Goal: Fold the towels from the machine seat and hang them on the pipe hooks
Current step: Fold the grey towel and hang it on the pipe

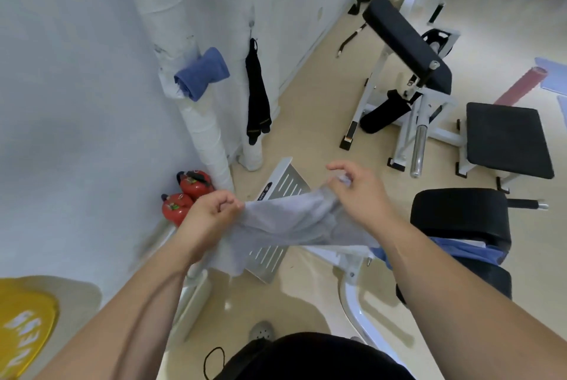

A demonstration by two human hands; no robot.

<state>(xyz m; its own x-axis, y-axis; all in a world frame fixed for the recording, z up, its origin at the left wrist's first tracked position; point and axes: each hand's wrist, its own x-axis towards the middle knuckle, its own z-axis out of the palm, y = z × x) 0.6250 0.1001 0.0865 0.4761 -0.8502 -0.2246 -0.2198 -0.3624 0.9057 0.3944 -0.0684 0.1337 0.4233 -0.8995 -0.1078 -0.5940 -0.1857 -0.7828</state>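
Towel (294, 220), grey, is stretched between both hands: left hand (211, 214) grips one end, right hand (356, 192) pinches the other, above the seat (460, 214).

Single head-worn wide-angle view, facing forward and down, close above the grey towel (291, 223)

Two hands are visible, the left hand (211, 214) and the right hand (359, 192). I count four towels: one grey towel (288, 223), one black towel (257, 103), and two blue ones, namely the blue towel on the pipe (201, 72) and the blue towel on the seat (460, 252). There are also two red objects, the nearer red object (175, 211) and the farther red object (196, 184), one yellow disc (27, 318) and one pink roll (521, 85).
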